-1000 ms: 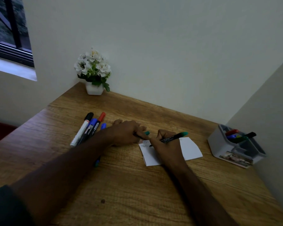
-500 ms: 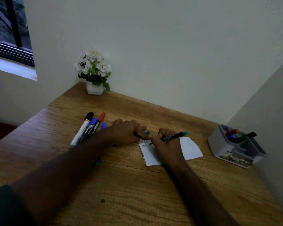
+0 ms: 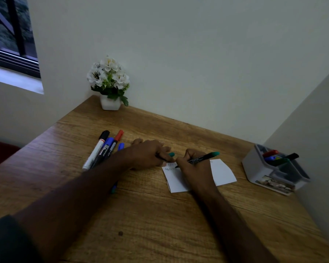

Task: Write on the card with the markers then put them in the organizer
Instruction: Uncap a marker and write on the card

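We grip the light, rigid green marker (image 3: 201, 158) mid-barrel between right hand (image 3: 193, 166) fingers, tip on the thin card (image 3: 223, 171) beneath them, which our left hand (image 3: 150, 155), pinching the cap (image 3: 171, 154), steadies.

The scene is dim and bluish; daylight enters from the window (image 3: 11, 44) at upper left. Forearms read nearly black. Wide-angle distortion bends the edges, and the organizer (image 3: 254, 168) looks slightly soft.
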